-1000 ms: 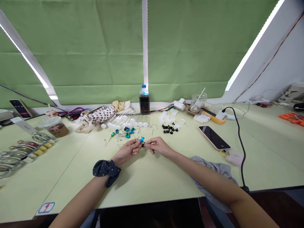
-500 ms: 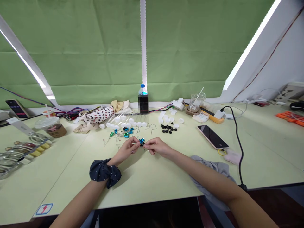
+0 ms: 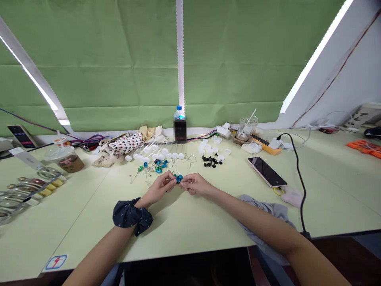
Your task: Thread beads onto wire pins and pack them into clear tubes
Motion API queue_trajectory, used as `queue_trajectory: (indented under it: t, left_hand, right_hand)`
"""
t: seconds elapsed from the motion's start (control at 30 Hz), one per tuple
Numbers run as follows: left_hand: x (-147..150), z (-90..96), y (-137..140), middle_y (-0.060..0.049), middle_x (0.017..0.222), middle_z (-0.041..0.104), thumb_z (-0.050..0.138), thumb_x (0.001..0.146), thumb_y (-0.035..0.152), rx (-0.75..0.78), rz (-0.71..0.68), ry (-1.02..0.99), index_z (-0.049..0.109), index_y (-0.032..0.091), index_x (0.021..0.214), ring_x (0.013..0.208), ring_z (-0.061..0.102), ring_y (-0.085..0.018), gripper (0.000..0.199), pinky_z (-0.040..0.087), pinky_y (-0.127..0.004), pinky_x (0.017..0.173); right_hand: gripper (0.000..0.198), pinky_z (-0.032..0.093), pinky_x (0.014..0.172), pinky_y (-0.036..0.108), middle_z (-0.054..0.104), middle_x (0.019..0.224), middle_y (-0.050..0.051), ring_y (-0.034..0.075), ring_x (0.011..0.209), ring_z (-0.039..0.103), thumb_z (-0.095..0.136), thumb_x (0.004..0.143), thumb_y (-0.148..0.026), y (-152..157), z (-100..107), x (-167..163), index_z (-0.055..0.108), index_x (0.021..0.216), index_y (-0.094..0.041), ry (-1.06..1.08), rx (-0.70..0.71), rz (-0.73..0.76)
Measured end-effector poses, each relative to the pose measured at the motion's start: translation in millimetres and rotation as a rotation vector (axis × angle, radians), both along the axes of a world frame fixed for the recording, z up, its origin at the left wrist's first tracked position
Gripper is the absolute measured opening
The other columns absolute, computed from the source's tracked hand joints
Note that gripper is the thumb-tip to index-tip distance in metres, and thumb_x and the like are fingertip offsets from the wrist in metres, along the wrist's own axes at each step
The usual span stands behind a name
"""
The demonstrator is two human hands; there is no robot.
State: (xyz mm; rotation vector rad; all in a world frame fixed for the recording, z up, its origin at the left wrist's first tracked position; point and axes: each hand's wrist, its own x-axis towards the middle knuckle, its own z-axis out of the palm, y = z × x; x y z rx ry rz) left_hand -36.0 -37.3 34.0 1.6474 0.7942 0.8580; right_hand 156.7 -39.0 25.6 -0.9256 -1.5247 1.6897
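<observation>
My left hand [image 3: 162,185] pinches a small, shiny blue piece [image 3: 179,178] from the left, with a thin metal wire showing at its top. My right hand [image 3: 197,184] closes its fingertips on the right side of the same piece. Its exact kind is too small to make out, and the fingers cover part of it. Just beyond my left hand lies a loose group of blue and green pieces with thin wires [image 3: 158,169]. Several bent metal wires [image 3: 188,159] rest behind my hands.
White round caps [image 3: 208,147] and black small parts [image 3: 212,161] lie behind my right hand. White-capped clear tubes [image 3: 143,151] are at the back left. A bottle [image 3: 179,129] stands by the green blind. A phone [image 3: 266,171], a black cable [image 3: 297,171] and a grey cloth [image 3: 268,210] are on the right.
The blue piece has turned slightly between my fingertips, and its black part shows less. The wire end below my right fingers is no longer visible. My hands stay in nearly the same place.
</observation>
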Motion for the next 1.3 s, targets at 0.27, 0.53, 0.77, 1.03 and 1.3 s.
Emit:
queue_trajectory:
  t: [0.27, 0.53, 0.77, 1.03, 1.3]
  left_hand:
    - [10, -5.6, -3, 0.005, 0.06, 0.044, 0.051, 0.084, 0.042, -0.078, 0.06, -0.054, 0.043, 0.018, 0.08, 0.047, 0.033, -0.005, 0.025, 0.025, -0.02, 0.046]
    - [12, -4.0, -4, 0.006, 0.058, 0.044, 0.051, 0.084, 0.041, -0.068, 0.045, -0.058, 0.042, 0.018, 0.08, 0.046, 0.034, -0.006, 0.026, 0.026, -0.02, 0.047]
    - [12, -5.5, -4, 0.007, 0.057, 0.038, 0.05, 0.086, 0.039, -0.048, -0.003, -0.05, 0.041, 0.018, 0.082, 0.049, 0.033, -0.006, 0.023, 0.026, -0.02, 0.048]
    - [10, -5.5, -3, 0.007, 0.058, 0.039, 0.05, 0.086, 0.04, -0.036, -0.006, -0.034, 0.041, 0.018, 0.082, 0.049, 0.034, -0.006, 0.024, 0.026, -0.02, 0.049]
    - [7, -3.3, -1, 0.006, 0.058, 0.041, 0.051, 0.084, 0.042, -0.063, 0.014, -0.066, 0.042, 0.017, 0.079, 0.048, 0.033, -0.006, 0.028, 0.026, -0.02, 0.048]
  right_hand:
    - [0.014, 0.034, 0.061, 0.022, 0.058, 0.069, 0.001, 0.012, 0.062, 0.049, 0.045, 0.085, -0.021, -9, -8, -4, 0.056, 0.075, -0.017, -0.534, 0.792, -0.284]
    - [0.01, 0.032, 0.062, 0.022, 0.062, 0.07, 0.0, 0.013, 0.062, 0.051, 0.052, 0.082, -0.021, -9, -3, -3, 0.055, 0.072, -0.019, -0.693, 0.817, -0.321]
    - [0.011, 0.033, 0.063, 0.023, 0.063, 0.068, -0.001, 0.013, 0.064, 0.053, 0.057, 0.079, -0.024, -9, -3, -4, 0.055, 0.068, -0.02, -0.703, 0.757, -0.357]
    - [0.014, 0.034, 0.054, 0.021, 0.058, 0.065, -0.003, 0.01, 0.055, 0.049, 0.06, 0.076, -0.029, -2, -11, -4, 0.051, 0.071, -0.019, -0.463, 0.58, -0.307]
    - [0.025, 0.032, 0.045, 0.021, 0.054, 0.062, 0.0, 0.007, 0.045, 0.041, 0.055, 0.079, -0.037, 2, -8, 0, 0.064, 0.079, -0.014, -0.257, 0.297, -0.136]
